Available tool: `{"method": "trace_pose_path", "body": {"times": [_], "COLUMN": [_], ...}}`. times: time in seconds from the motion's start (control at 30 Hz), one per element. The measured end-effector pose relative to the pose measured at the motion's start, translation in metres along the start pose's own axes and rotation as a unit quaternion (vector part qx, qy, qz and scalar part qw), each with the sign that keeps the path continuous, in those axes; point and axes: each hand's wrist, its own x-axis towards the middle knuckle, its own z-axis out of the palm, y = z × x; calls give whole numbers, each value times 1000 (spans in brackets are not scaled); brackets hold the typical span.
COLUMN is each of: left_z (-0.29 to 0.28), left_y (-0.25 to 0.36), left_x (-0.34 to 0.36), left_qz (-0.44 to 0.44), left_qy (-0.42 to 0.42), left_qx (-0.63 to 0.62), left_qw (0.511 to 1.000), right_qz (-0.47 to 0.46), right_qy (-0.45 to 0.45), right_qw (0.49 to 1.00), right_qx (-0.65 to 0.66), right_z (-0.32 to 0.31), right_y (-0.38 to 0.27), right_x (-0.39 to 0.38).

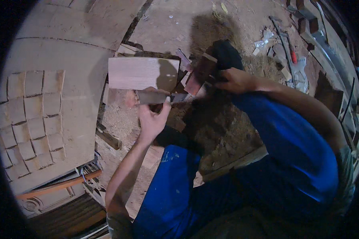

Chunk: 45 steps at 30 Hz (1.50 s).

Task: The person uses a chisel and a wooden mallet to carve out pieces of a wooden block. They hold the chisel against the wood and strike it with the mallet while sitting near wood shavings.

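Currently my left hand (152, 120) is pinched, thumb against fingers, on a flat grey-brown piece (150, 97), its long axis left to right across them. Slanting reddish block (200, 74): rightward of those fingertips, nearer my right hand (236, 81); fingers curled, grip cannot tell.

Camera: left of two wide fisheyes worn side by side on the person's head
Facing: steeply down, past the blue trousers (167, 187) to the dirt floor (169, 34)
Upright: picture left is the person's left; the left forearm (125, 171) enters from the lower edge
Nearest: trousers, large along the bottom
Hands (152, 119): around the middle, smaller in view than the trousers
Left rim: pale panel (79, 63), its lines bowed
Right rim: planks (332, 53), curving likewise
Corners: black, outside the round field
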Motion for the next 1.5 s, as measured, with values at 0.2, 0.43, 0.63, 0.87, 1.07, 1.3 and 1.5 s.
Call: {"method": "trace_pose_path", "body": {"times": [0.2,0.43,0.63,0.87,1.07,1.3,1.5], "left_z": [2,9,12,14,14,4,-23], "left_y": [4,10,6,11,8,2,-5], "left_x": [6,-1,-10,-7,-5,8,39], "left_qz": [46,32,49,26,20,33,-147], "left_qy": [-13,-54,-34,-28,-33,-98,-124], "left_qx": [71,84,69,88,103,81,-22], "left_qw": [996,995,996,995,994,991,981], "right_qz": [-2,33,44,51,62,110,58], "right_qy": [20,-26,-33,-16,-8,-36,-37], "right_qw": [999,998,996,998,997,984,980], "right_qx": [29,49,65,42,48,133,185], "right_z": [6,2,-10,4,1,-10,-5], "right_y": [13,12,-6,19,15,2,14], "right_x": [1,2,-1,5,5,0,4]}}
